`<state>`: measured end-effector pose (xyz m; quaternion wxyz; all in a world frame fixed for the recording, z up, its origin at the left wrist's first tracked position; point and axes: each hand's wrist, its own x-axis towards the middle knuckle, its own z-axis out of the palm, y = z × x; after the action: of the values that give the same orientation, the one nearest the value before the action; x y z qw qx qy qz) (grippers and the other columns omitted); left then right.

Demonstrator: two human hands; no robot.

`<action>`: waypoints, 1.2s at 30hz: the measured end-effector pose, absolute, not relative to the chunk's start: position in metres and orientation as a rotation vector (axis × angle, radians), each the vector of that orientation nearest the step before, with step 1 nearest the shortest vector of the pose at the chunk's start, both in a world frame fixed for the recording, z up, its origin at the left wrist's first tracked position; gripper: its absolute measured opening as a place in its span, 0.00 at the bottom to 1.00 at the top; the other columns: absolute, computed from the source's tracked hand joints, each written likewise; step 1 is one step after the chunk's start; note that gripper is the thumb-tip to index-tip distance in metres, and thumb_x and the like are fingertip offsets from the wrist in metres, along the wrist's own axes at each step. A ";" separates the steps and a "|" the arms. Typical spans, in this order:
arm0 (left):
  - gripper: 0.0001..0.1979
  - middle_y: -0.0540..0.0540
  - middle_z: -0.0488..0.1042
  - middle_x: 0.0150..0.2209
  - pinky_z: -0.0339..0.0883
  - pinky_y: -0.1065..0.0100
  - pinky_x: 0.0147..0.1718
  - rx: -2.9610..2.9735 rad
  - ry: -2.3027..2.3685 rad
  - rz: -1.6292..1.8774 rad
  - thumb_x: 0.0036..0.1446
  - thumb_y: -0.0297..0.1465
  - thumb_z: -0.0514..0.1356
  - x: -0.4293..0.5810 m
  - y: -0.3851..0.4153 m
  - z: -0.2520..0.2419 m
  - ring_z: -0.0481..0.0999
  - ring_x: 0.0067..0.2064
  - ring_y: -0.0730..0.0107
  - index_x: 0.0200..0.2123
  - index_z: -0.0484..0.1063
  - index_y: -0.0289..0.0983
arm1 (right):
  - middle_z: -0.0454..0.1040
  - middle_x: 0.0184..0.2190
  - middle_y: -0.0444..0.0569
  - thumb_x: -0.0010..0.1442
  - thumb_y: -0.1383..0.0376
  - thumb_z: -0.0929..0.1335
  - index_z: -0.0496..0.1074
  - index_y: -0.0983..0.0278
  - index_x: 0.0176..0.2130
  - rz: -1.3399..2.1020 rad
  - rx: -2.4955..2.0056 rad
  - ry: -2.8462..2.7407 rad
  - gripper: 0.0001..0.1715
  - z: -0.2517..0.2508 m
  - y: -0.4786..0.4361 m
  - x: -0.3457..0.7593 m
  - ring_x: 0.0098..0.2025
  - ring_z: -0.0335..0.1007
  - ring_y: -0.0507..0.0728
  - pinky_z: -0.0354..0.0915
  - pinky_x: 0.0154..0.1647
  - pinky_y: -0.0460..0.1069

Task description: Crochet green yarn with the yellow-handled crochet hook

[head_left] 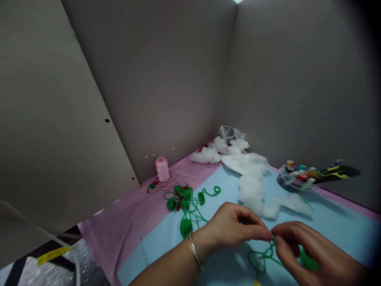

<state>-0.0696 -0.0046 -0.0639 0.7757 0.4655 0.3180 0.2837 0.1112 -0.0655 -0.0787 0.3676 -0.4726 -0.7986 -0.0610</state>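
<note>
The left hand is pinching green yarn between thumb and forefinger; the right hand is pinching it just beside. Loose loops are trailing below the fingertips over the table, while a green ball is lying beside the left wrist.

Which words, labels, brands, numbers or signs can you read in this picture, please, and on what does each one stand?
None can be read with certainty.
Yellow tag on the white cable, lower left: possibly faint marks, too blurred to read.
Small spools in the clear basket: too small to tell whether they carry labels.
Pink thread cone: no lettering visible.
</note>
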 end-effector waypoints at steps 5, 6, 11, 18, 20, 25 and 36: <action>0.22 0.53 0.70 0.23 0.55 0.69 0.32 0.972 0.730 0.638 0.31 0.46 0.75 -0.069 -0.007 -0.062 0.63 0.27 0.77 0.23 0.76 0.35 | 0.71 0.26 0.39 0.65 0.63 0.64 0.66 0.59 0.38 -0.334 -1.369 -1.965 0.02 -0.067 -0.068 0.104 0.22 0.70 0.47 0.66 0.24 0.40; 0.22 0.53 0.70 0.23 0.55 0.69 0.31 0.956 0.732 0.639 0.31 0.46 0.75 -0.068 -0.007 -0.063 0.62 0.26 0.78 0.23 0.76 0.35 | 0.72 0.27 0.40 0.65 0.63 0.65 0.67 0.59 0.38 -0.340 -1.382 -1.949 0.02 -0.067 -0.069 0.102 0.23 0.71 0.48 0.66 0.25 0.40; 0.23 0.53 0.69 0.21 0.54 0.70 0.30 0.895 0.749 0.658 0.31 0.45 0.75 -0.067 -0.005 -0.065 0.62 0.25 0.79 0.23 0.75 0.34 | 0.75 0.30 0.43 0.66 0.65 0.64 0.69 0.60 0.38 -0.413 -1.334 -1.946 0.05 -0.064 -0.067 0.106 0.27 0.73 0.49 0.68 0.31 0.42; 0.23 0.54 0.69 0.22 0.53 0.70 0.29 0.895 0.736 0.680 0.31 0.45 0.75 -0.068 -0.006 -0.062 0.62 0.25 0.79 0.24 0.74 0.34 | 0.77 0.43 0.48 0.69 0.63 0.61 0.71 0.59 0.53 -0.309 -1.341 -1.959 0.16 -0.051 -0.069 0.106 0.39 0.78 0.51 0.71 0.36 0.43; 0.23 0.54 0.68 0.21 0.53 0.70 0.30 0.911 0.723 0.661 0.32 0.45 0.75 -0.068 -0.007 -0.063 0.61 0.25 0.79 0.24 0.74 0.34 | 0.76 0.43 0.49 0.69 0.65 0.63 0.70 0.60 0.53 -0.313 -1.309 -1.989 0.15 -0.054 -0.069 0.105 0.40 0.77 0.52 0.71 0.39 0.44; 0.23 0.55 0.68 0.22 0.53 0.70 0.29 0.924 0.694 0.590 0.32 0.46 0.75 -0.067 -0.007 -0.063 0.61 0.24 0.80 0.25 0.74 0.34 | 0.76 0.39 0.47 0.66 0.67 0.66 0.70 0.59 0.45 -0.344 -1.262 -2.066 0.06 -0.062 -0.070 0.108 0.38 0.77 0.52 0.70 0.40 0.45; 0.29 0.55 0.66 0.21 0.51 0.69 0.30 0.787 0.736 0.682 0.27 0.48 0.76 -0.060 -0.009 -0.067 0.61 0.25 0.80 0.23 0.70 0.34 | 0.80 0.36 0.43 0.62 0.62 0.69 0.78 0.57 0.37 0.049 -1.342 -1.681 0.06 -0.051 -0.066 0.102 0.31 0.78 0.50 0.70 0.29 0.41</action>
<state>-0.0602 -0.0090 -0.0674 0.8035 0.3676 0.3435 0.3182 0.1015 -0.0655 -0.0512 0.4749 -0.5489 -0.6876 0.0199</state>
